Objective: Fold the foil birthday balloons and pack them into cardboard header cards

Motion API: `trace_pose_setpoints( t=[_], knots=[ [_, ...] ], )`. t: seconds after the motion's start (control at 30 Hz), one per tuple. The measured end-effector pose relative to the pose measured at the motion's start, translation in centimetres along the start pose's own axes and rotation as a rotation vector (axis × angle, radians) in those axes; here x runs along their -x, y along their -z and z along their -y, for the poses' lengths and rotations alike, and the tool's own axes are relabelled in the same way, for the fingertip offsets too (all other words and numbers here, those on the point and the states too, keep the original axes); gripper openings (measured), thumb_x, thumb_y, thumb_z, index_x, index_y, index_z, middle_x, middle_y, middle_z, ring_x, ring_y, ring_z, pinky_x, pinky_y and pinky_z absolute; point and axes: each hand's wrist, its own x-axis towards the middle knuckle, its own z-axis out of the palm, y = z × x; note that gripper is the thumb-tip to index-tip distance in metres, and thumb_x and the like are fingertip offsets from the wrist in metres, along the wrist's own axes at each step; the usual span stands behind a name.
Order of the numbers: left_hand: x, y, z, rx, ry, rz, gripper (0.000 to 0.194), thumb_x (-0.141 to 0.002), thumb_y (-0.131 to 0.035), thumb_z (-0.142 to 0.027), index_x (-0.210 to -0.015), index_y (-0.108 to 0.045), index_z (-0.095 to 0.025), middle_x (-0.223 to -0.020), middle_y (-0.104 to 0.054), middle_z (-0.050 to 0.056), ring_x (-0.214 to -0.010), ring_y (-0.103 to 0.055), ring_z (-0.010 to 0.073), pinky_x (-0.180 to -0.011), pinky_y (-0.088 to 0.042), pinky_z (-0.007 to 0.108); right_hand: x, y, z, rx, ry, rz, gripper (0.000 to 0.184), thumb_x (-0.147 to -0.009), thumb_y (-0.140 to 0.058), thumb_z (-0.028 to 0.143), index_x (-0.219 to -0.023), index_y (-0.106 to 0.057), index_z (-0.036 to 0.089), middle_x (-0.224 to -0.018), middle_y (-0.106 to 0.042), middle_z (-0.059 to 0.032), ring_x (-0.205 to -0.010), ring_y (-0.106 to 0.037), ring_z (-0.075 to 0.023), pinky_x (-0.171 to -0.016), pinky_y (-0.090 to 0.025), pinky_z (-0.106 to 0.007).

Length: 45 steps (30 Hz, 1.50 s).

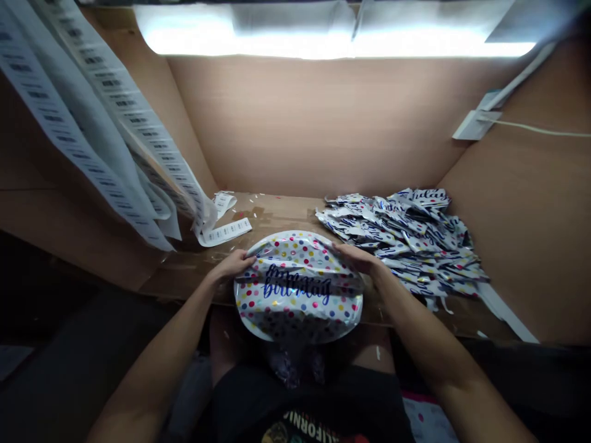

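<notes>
A round, flat foil balloon, white with coloured dots and blue "birthday" lettering, spans the space between my two hands over the front edge of the work surface. My left hand grips its upper left rim, fingers closed on the foil. On the upper right rim, my right hand pinches the balloon; part of its fingers is hidden. Creases run across the foil near the lettering. To the right, a heap of folded balloons with the same print lies close behind my right forearm.
Long strips of barcode labels hang down at the left, their ends reaching the cardboard surface. Cardboard walls enclose the back and sides. A bright tube light runs across the top. A white cable crosses the right wall.
</notes>
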Motion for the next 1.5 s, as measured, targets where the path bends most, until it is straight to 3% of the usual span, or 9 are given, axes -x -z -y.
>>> trace_pose_setpoints(
  t=[0.1,0.33,0.57,0.83,1.0,1.13,1.23,1.33,1.5],
  knots=[
    [-1.4,-1.1,1.2,-0.068,0.047,-0.133,0.045,-0.092,-0.047,-0.054,-0.069,-0.062,-0.018,-0.065,-0.064,0.004,-0.064,-0.06,0.02,-0.059,-0.042,0.026,2.4,1.7,-1.1,0.182,-0.129,0.129,0.043,-0.086,-0.074,0.054,-0.095,-0.074,0.012,-0.091,-0.077,-0.0095,-0.084,-0.071,-0.0237,-0.076,-0.055,-0.034],
    [-2.0,-3.4,-0.1,-0.309,0.144,-0.406,0.044,-0.1,-0.042,-0.043,-0.118,-0.07,-0.014,-0.122,-0.07,0.026,-0.122,-0.061,0.0423,-0.1,-0.044,0.052,0.4,0.6,-4.8,0.89,-0.276,-0.348,0.038,-0.103,-0.048,0.042,-0.095,-0.069,0.011,-0.099,-0.074,-0.0184,-0.105,-0.068,-0.0311,-0.089,-0.051,-0.038],
    [-2.5,-8.0,-0.9,-0.545,-0.218,-0.258,0.061,-0.104,-0.038,-0.056,-0.156,-0.047,-0.025,-0.167,-0.039,0.006,-0.157,-0.025,0.0322,-0.126,-0.017,0.049,-0.3,-2.5,-4.8,1.183,-0.278,-0.425,0.035,-0.107,-0.039,0.033,-0.125,-0.061,0.012,-0.106,-0.073,-0.0235,-0.105,-0.072,-0.0328,-0.092,-0.051,-0.043],
    [-5.1,-6.7,0.3,-0.553,-0.031,-0.283,0.072,-0.101,-0.036,-0.063,-0.159,-0.042,-0.02,-0.171,-0.03,0.012,-0.159,-0.018,0.0334,-0.127,-0.012,0.054,11.0,0.2,-9.1,1.453,-0.318,-0.502,0.038,-0.11,-0.032,0.038,-0.111,-0.062,0.016,-0.081,-0.074,-0.0161,-0.078,-0.077,-0.0324,-0.067,-0.052,-0.036],
    [-6.1,-6.5,-3.7,-0.569,0.054,-0.33,0.066,-0.099,-0.04,-0.062,-0.143,-0.055,-0.015,-0.161,-0.043,0.021,-0.149,-0.032,0.0436,-0.119,-0.024,0.064,16.1,1.9,-11.4,1.436,-0.294,-0.542,0.038,-0.109,-0.036,0.046,-0.11,-0.063,0.019,-0.079,-0.074,-0.0128,-0.076,-0.076,-0.0329,-0.063,-0.049,-0.034],
    [-6.2,-9.4,-8.8,-0.539,-0.079,-0.053,0.076,-0.075,-0.07,-0.071,-0.124,-0.064,-0.013,-0.135,-0.063,0.025,-0.127,-0.055,0.0427,-0.101,-0.046,0.05,16.1,1.5,-11.4,1.378,-0.253,-0.575,0.035,-0.106,-0.045,0.05,-0.108,-0.062,0.02,-0.084,-0.075,-0.0119,-0.076,-0.075,-0.0302,-0.063,-0.047,-0.032],
    [-6.0,-10.6,-10.9,-0.513,-0.104,0.106,0.054,-0.064,-0.084,-0.057,-0.094,-0.071,-0.015,-0.098,-0.075,0.017,-0.092,-0.07,0.0336,-0.075,-0.051,0.035,15.5,1.4,-11.2,1.379,-0.142,-0.655,0.031,-0.102,-0.053,0.049,-0.106,-0.061,0.019,-0.092,-0.074,-0.0141,-0.084,-0.073,-0.0319,-0.069,-0.049,-0.036],
    [-5.1,-10.3,-11.7,-0.484,-0.241,0.149,0.027,-0.072,-0.08,-0.041,-0.077,-0.067,-0.018,-0.075,-0.072,0.005,-0.07,-0.068,0.0219,-0.063,-0.047,0.027,13.8,2.2,-10.1,1.368,0.121,-0.668,0.039,-0.096,-0.064,0.047,-0.121,-0.061,0.017,-0.111,-0.071,-0.0194,-0.106,-0.067,-0.0366,-0.086,-0.052,-0.045],
    [-0.4,-6.5,-13.0,-0.454,-0.55,0.011,0.015,-0.095,-0.053,-0.027,-0.091,-0.065,-0.019,-0.093,-0.073,0.006,-0.087,-0.067,0.0216,-0.08,-0.051,0.031,9.1,5.0,-2.7,1.181,0.528,-0.537,0.079,-0.087,-0.074,0.039,-0.154,-0.04,0.018,-0.152,-0.052,-0.021,-0.14,-0.05,-0.0393,-0.112,-0.042,-0.055]
  ],
)
